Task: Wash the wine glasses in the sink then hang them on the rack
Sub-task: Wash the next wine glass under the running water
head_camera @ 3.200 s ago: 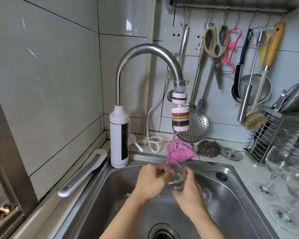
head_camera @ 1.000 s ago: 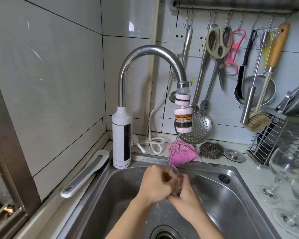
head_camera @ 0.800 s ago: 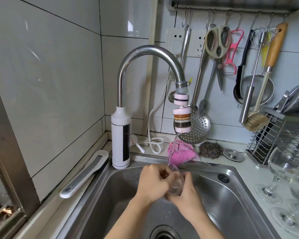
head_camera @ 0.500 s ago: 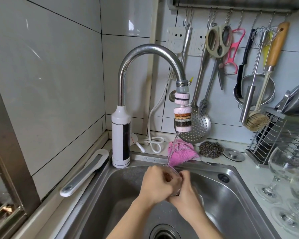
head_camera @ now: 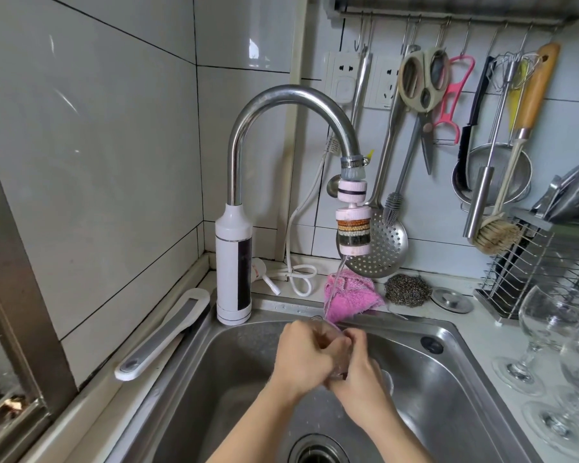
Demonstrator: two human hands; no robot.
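Sink (head_camera: 448,379) is set in the table (head_camera: 475,315). Faucet (head_camera: 281,95) stands at the sink's rear left corner. Cloth (head_camera: 351,297) and scourer (head_camera: 407,290) lie behind the rear rim. Left grip (head_camera: 306,357) and right grip (head_camera: 361,372) meet over the basin, holding the wine glass (head_camera: 340,371) between them. Spare glasses (head_camera: 545,329) stand on the table right of the sink, before the wire rack (head_camera: 542,262).

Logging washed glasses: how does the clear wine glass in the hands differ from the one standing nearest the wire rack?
The held clear wine glass is over the steel sink under the water stream; the standing clear wine glass rests upright on the white counter. The left hand and right hand grip the held one, hiding most of it; the standing one is untouched. Both are clear.
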